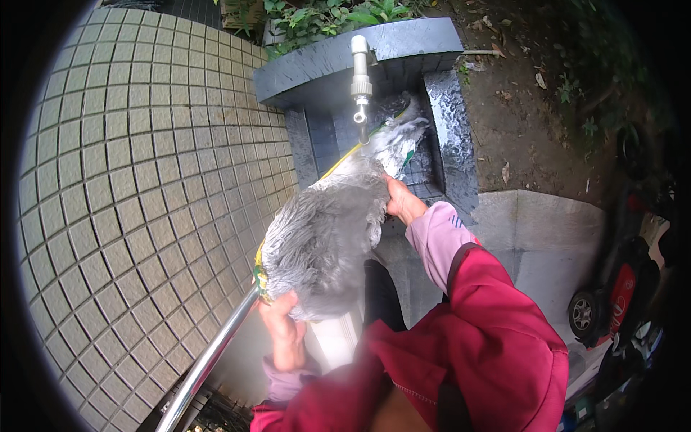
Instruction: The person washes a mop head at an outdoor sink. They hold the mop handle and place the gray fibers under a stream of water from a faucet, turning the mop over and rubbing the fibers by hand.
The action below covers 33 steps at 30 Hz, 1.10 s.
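A wide mop head (317, 237) with wet grey strands and a yellow-and-green edge slants from the sink down toward me. Its far end lies under the faucet (360, 86), where water runs over whitish, wet strands. My right hand (403, 200) is closed on the strands at the mop's right side, by the sink's near edge. Down at the near left corner, my left hand (283, 327) grips the mop, its fingers partly hidden by the strands. Beside that hand a shiny metal pole (209, 356) runs to the lower left.
The dark tiled sink (452, 119) has raised side walls and a thick back ledge (417, 39). Beige tiled wall (151, 165) rises close on the left. Green plants (338, 16) grow behind; bare soil (515, 129) and concrete paving (536, 230) lie right. A red wheeled vehicle (619, 299) stands far right.
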{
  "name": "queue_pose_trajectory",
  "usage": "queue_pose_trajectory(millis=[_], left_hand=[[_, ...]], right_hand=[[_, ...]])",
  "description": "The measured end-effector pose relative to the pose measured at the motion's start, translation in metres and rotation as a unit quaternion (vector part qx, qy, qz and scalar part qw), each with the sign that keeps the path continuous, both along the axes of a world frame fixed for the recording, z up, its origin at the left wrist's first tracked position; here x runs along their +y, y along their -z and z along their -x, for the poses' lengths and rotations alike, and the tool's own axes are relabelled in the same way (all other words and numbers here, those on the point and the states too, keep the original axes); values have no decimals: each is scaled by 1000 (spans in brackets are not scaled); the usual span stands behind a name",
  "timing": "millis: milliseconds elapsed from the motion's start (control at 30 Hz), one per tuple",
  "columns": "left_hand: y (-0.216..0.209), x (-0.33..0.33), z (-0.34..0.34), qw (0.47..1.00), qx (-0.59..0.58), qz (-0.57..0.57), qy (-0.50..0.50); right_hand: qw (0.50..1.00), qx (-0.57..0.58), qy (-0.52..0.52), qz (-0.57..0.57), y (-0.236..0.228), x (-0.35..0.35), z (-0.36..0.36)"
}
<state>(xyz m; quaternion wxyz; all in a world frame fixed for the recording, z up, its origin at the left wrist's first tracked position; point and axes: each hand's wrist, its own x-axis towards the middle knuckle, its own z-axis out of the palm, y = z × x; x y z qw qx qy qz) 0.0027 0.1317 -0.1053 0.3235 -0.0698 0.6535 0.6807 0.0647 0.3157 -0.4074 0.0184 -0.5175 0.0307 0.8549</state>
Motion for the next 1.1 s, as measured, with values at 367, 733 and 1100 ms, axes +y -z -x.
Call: queue_pose_trajectory(millis=[367,733,1100], left_hand=[[38,-87,-33,996,-69,28,-51],[20,-172,-32,994,-77,33,-73],[-45,-236,-21,992,-71,36,-95]], right_hand=[[995,-82,-62,-11,16,-47,-19],[985,-140,-105,13,-36,-128,-14],[992,-81,-76,56,-87,-202,-9]])
